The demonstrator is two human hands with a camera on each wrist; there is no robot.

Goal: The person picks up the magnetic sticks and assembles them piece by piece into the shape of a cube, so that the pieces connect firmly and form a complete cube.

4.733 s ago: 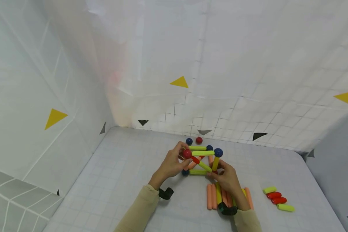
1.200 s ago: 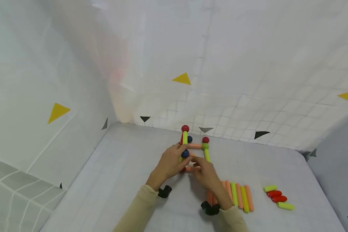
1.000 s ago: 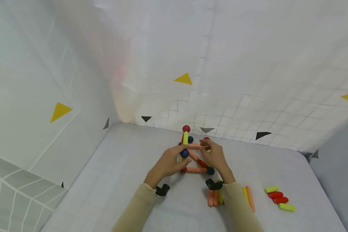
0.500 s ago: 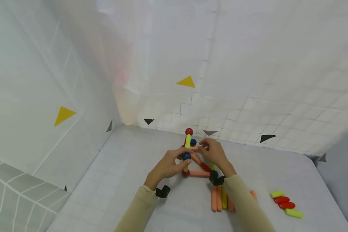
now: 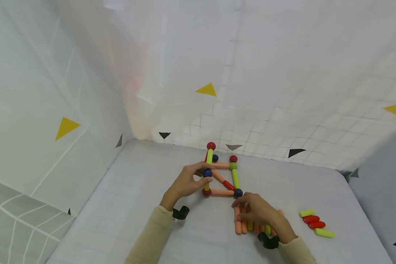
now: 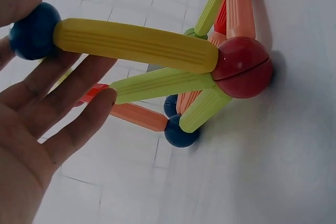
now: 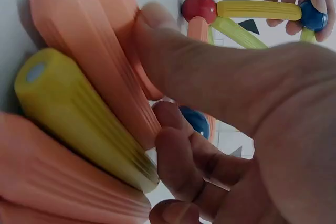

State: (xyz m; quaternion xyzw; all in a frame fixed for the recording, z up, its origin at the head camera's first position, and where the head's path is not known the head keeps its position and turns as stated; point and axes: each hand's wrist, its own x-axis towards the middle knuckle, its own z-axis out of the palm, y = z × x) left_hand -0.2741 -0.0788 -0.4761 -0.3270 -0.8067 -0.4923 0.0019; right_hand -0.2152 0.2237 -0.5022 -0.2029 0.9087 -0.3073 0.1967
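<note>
A frame of coloured building rods and balls stands on the table, partly upright. My left hand [image 5: 184, 183] pinches the blue ball [image 6: 35, 31] at the top of an upright yellow rod [image 6: 136, 45], whose foot meets a red ball [image 6: 244, 66]. The frame's flat part has orange rods [image 5: 222, 193], a lime rod [image 5: 235, 178], a green ball [image 5: 233, 166] and a blue ball [image 5: 238, 193] at the near right corner. Below that corner my right hand [image 5: 259, 211] holds the leftmost orange rod [image 7: 123, 19] of a row between thumb and fingertips, partly hiding the row.
Other orange rods [image 7: 79, 35] and a yellow rod [image 7: 79, 108] lie side by side under the right hand. Short lime and red pieces [image 5: 313, 219] lie farther right. A loose red ball [image 5: 233, 158] and blue ball [image 5: 215, 158] sit near the back wall [image 5: 257, 73].
My right hand has left the frame's far orange rod and come down to the rod row. The left hand stays at the upper blue ball; earlier the frame was turned so its upright side stands left.
</note>
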